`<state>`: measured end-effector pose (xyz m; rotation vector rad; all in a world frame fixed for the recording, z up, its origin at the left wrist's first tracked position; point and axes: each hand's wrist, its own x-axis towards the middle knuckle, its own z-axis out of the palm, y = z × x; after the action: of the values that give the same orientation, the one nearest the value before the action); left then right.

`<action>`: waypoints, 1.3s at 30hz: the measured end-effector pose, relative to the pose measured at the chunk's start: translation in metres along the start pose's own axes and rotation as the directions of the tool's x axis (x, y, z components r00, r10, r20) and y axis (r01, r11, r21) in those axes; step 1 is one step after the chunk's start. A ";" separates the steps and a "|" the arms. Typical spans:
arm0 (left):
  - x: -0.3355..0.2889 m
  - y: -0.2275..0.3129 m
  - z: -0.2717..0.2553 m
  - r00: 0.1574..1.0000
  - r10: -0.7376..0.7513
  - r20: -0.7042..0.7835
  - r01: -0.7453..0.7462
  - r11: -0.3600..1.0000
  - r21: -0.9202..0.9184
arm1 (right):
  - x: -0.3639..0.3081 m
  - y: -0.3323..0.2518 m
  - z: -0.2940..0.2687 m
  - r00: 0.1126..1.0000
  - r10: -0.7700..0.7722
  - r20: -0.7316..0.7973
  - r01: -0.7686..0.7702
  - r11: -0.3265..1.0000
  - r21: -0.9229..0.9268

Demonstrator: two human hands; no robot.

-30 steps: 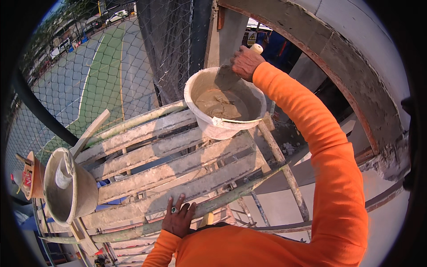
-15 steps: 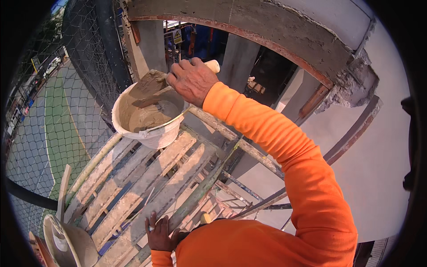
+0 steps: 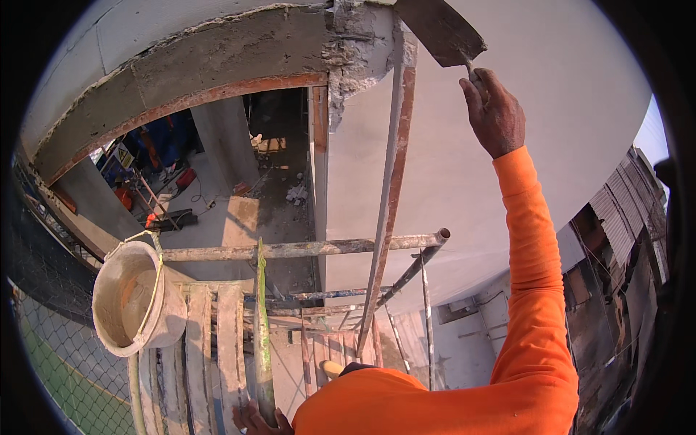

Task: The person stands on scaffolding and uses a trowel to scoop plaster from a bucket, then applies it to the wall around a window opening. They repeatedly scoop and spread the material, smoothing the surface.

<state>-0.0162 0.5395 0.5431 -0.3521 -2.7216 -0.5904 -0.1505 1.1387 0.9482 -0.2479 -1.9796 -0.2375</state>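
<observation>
My right hand (image 3: pixel 494 114) is raised at the upper right, closed round the handle of a trowel (image 3: pixel 441 35). The trowel's broad dark blade points up and left in front of the pale wall (image 3: pixel 442 167). Whether mortar lies on its far face I cannot tell. Low in the picture my left hand (image 3: pixel 259 420) is closed over a greenish scaffold pole (image 3: pixel 263 341), fingers on one side and thumb on the other; the lower edge cuts it off. A mortar-crusted bucket (image 3: pixel 156 322) with wet mortar (image 3: pixel 135 297) inside stands at the left on the plank platform.
Wooden planks (image 3: pixel 232 341) with gaps lie beside the pole. A horizontal scaffold pipe (image 3: pixel 326 248) and a slanted timber (image 3: pixel 391 181) cross ahead. Broken concrete (image 3: pixel 355 61) edges the beam (image 3: pixel 232 54) above an opening. Wire mesh (image 3: pixel 61 355) borders the left; the ground lies far below.
My right hand has lifted the trowel out of the bucket and swung it up and right to the wall. The view has turned right. My left hand stays on the pole.
</observation>
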 end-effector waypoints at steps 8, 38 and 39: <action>0.034 0.038 -0.016 0.993 0.097 -0.073 -0.108 0.980 -0.167 | -0.067 0.008 -0.013 0.970 0.020 0.244 -0.002 0.997 -0.073; 0.348 0.362 0.176 0.830 0.473 0.295 0.064 0.445 -0.893 | 0.017 0.038 -0.023 0.884 -0.280 0.375 0.383 0.893 -0.236; 0.349 0.362 0.177 0.834 0.472 0.287 0.046 0.457 -0.888 | 0.022 0.037 -0.024 0.919 -0.292 0.266 0.357 0.903 -0.241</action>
<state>-0.2713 0.9953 0.6490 -1.2596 -2.4303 -2.0726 -0.1279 1.1687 0.9802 -0.1272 -2.2043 -0.7465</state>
